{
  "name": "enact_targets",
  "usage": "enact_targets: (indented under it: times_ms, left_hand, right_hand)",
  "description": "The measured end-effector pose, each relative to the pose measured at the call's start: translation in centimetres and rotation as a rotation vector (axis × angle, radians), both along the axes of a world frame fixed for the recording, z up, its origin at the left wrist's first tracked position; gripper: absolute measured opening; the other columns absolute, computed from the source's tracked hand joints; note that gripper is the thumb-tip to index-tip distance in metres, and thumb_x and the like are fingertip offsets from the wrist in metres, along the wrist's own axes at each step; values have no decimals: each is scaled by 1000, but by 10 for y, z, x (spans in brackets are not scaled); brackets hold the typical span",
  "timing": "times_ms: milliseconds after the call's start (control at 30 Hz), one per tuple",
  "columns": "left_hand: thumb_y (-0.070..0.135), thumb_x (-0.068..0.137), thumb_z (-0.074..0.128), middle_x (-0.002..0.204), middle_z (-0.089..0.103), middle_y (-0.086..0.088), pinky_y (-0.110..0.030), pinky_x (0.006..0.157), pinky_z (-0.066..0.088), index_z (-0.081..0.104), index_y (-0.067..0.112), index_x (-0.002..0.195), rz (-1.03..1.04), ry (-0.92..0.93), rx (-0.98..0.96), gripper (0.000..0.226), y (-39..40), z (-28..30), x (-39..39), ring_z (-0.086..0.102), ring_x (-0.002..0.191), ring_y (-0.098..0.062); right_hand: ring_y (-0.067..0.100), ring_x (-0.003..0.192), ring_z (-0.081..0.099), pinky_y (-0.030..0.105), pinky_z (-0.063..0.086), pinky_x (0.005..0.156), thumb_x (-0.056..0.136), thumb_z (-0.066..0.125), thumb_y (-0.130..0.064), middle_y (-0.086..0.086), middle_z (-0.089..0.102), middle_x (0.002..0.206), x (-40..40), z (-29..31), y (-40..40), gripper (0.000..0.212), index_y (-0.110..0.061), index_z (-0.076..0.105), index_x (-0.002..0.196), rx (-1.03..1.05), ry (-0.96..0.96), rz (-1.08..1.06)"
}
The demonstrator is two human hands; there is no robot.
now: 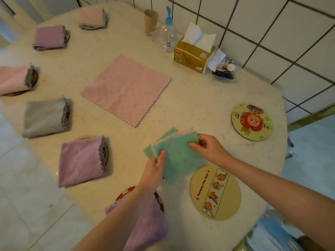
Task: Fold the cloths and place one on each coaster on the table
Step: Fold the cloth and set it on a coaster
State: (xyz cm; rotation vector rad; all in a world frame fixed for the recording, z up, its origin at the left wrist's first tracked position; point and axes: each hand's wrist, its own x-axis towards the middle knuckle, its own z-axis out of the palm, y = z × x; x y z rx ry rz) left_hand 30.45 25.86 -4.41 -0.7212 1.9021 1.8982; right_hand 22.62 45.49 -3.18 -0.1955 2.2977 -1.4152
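Observation:
A folded green cloth (178, 156) with a pink underside lies near the table's front, held at both ends. My left hand (155, 168) pinches its near left corner. My right hand (208, 148) grips its far right corner. Just right of it lies a bare yellow coaster (215, 192). A second bare coaster (252, 122), showing a red cartoon figure, lies further right. An unfolded pink cloth (126, 89) is spread flat in the table's middle. Several folded cloths rest on coasters along the left edge, among them a purple one (81, 160) and a grey one (45, 116).
At the back of the table (199, 105) stand a gold tissue box (194, 55), a clear bottle (168, 36), a brown cup (150, 20) and small items by the tiled wall. Another folded purple cloth (150, 220) lies on a red coaster under my left forearm.

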Motion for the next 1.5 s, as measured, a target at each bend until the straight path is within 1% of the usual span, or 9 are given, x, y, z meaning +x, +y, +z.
enact_targets:
  times_ms: [200,533,667,733,833,933,1067,1333,1500]
  left_hand:
    - [23,94,56,105,70,-9,-49,78,57,61,14,112,194,-222,159,20,-6,-8,-12,68,93,-28]
    - [25,96,51,106,68,-10,-43,63,60,59,14,117,191,-271,50,25,-6,-15,-16,69,89,-28]
    - [32,82,58,92,64,3,-35,61,53,50,20,111,-90,-124,-644,32,-19,-5,-8,66,76,-20]
    - [32,75,62,106,57,3,-33,65,45,42,25,123,-275,110,-1045,52,-29,-5,-3,58,90,-23]
    - [27,69,68,129,51,-8,-42,91,45,36,23,140,-591,502,-1241,78,-37,-13,-6,49,114,-31]
    - [39,84,43,155,27,-6,-50,114,25,23,28,149,-883,499,-1169,69,-41,-21,-8,20,143,-32]
    - [60,90,24,160,-6,4,-51,118,9,1,31,152,-969,377,-1179,72,-44,-33,2,-12,146,-23]
    - [64,84,39,158,-17,9,-53,117,1,-6,34,150,-991,268,-1130,85,-39,-20,-2,-19,145,-19]
    - [42,84,57,157,16,4,-43,116,17,33,29,144,-881,285,-1014,65,-37,-12,-19,11,145,-24]
  right_hand:
    - [13,53,30,29,24,52,95,51,-31,3,35,61,-25,-25,-34,34,-11,37,71,183,43,39]
    - [18,54,41,32,30,49,95,44,-43,-3,42,61,-37,-45,-51,31,-18,43,78,574,80,36]
    - [26,66,53,31,35,52,94,43,-47,6,59,81,-40,-40,-58,36,-13,50,105,710,127,59]
    - [27,67,53,32,36,51,94,42,-50,9,62,86,-39,-37,-59,40,-13,49,107,774,176,81]
    - [32,72,60,33,39,51,93,39,-55,10,64,89,-37,-33,-61,48,-12,45,113,820,246,134]
    - [33,77,63,33,40,55,90,38,-62,11,66,92,-32,-28,-62,55,-15,40,118,880,319,188]
    - [31,70,64,30,39,51,87,37,-66,5,67,96,-22,-23,-54,58,-17,35,119,944,390,243]
    - [30,91,61,38,51,69,88,47,-58,9,52,120,16,-11,-30,62,-13,32,127,776,46,-210]
    - [22,92,49,30,45,77,78,71,-41,13,28,133,35,-3,-47,84,-13,20,139,407,-267,-391]
